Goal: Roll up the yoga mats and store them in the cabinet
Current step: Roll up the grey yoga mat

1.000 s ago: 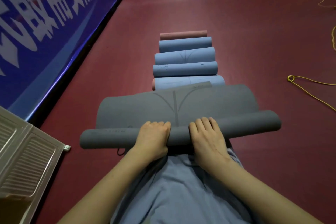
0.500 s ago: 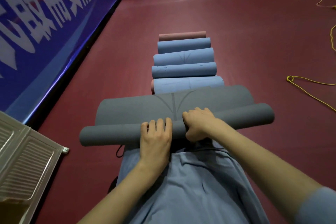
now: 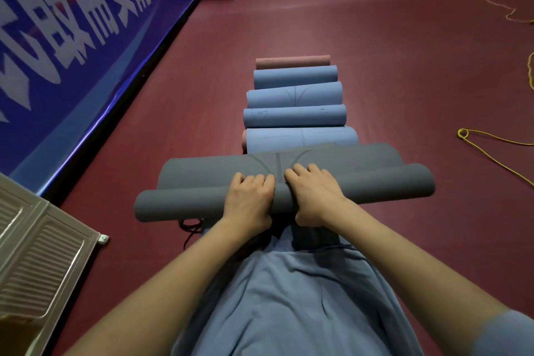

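Note:
A grey yoga mat (image 3: 361, 185) lies across the red floor in front of me, its near part wound into a roll and a short flat stretch left beyond it. My left hand (image 3: 249, 202) and my right hand (image 3: 313, 193) sit side by side on the middle of the roll, fingers curled over its top. Behind the grey mat, several rolled mats lie in a row: blue ones (image 3: 294, 116) and a pink one (image 3: 292, 61) at the far end.
A blue banner wall (image 3: 72, 46) runs along the left. A beige slatted cabinet door (image 3: 37, 251) stands at the lower left. A yellow cord (image 3: 491, 147) lies on the floor at the right. A black strap (image 3: 189, 228) pokes out under the roll.
Both hands have pushed the roll forward. The flat part of the grey mat is shorter and the roll thicker. My right hand has settled back over the roll beside the left.

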Motion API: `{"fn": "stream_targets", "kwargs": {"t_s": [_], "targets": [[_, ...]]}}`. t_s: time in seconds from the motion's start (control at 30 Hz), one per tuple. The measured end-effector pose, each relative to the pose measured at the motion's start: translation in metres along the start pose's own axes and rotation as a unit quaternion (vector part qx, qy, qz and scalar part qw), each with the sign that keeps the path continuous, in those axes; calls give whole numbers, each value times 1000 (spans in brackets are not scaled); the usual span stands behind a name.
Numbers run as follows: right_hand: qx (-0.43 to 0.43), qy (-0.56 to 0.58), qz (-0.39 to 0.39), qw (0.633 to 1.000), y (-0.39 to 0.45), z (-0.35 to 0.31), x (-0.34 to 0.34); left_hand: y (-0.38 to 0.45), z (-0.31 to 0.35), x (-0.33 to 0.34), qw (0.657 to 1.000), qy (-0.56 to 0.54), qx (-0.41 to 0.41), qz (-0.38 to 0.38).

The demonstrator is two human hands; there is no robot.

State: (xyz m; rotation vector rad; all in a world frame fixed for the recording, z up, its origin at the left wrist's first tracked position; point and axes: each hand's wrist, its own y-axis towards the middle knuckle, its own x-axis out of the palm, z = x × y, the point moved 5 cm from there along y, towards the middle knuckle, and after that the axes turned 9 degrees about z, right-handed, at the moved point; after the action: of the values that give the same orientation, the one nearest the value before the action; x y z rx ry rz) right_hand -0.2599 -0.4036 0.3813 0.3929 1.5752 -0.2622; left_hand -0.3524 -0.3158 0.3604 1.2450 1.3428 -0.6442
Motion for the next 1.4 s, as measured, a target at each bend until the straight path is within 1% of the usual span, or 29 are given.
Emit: {"fn": "stream_targets", "kwargs": {"t_s": [0.07, 0.17, 0.2, 0.27, 0.33, 0.4, 0.47, 0.53, 0.63, 0.73, 0.8, 0.93, 1.03, 1.07, 1.13, 1.3, 1.4], "targets": [[10, -6, 2, 1000, 4, -2, -1, 13, -6, -3, 998, -23, -1, -58], [15, -3, 9, 1000, 7, -3, -8, 23, -11, -14, 993, -44, 2, -114], [15, -1, 15, 1000, 4, -4, -12, 22, -10, -20, 993, -38, 6, -115], [8, 3, 32, 999, -10, -7, -17, 14, -6, -32, 996, -25, 15, -88], [-15, 4, 69, 998, -33, -13, -14, -8, 2, -38, 998, -21, 32, -58], [-27, 4, 103, 994, -61, -24, -1, -35, 13, -37, 997, -24, 45, -53], [-12, 12, 138, 990, -79, -33, 12, -50, 17, -30, 997, -28, 38, -60], [21, 9, 163, 986, -81, -39, 15, -46, 14, -26, 996, -34, 30, -81], [41, -27, 168, 985, -64, -35, 11, -28, 7, -27, 990, -44, 33, -127], [33, -28, 79, 996, -42, -27, 6, -19, 3, -26, 986, -68, 22, -153], [23, -24, -1, 999, -33, -26, 6, -20, 2, -21, 986, -77, 4, -147], [9, -14, -113, 993, -12, -21, -1, -30, 3, -22, 995, -57, -57, -58], [10, 4, -184, 983, 0, -15, -6, -39, 6, -30, 996, -59, -50, 39], [8, 10, -199, 980, 3, -13, -6, -43, 7, -32, 993, -75, -44, 75], [6, 22, -219, 976, 7, -9, -3, -51, 10, -30, 989, -99, -28, 106], [12, 21, -240, 971, 11, -5, -1, -58, 16, -7, 994, -61, -22, 91], [4, 11, -211, 977, 12, -4, -1, -46, 12, -2, 993, -43, -11, 107]]}}
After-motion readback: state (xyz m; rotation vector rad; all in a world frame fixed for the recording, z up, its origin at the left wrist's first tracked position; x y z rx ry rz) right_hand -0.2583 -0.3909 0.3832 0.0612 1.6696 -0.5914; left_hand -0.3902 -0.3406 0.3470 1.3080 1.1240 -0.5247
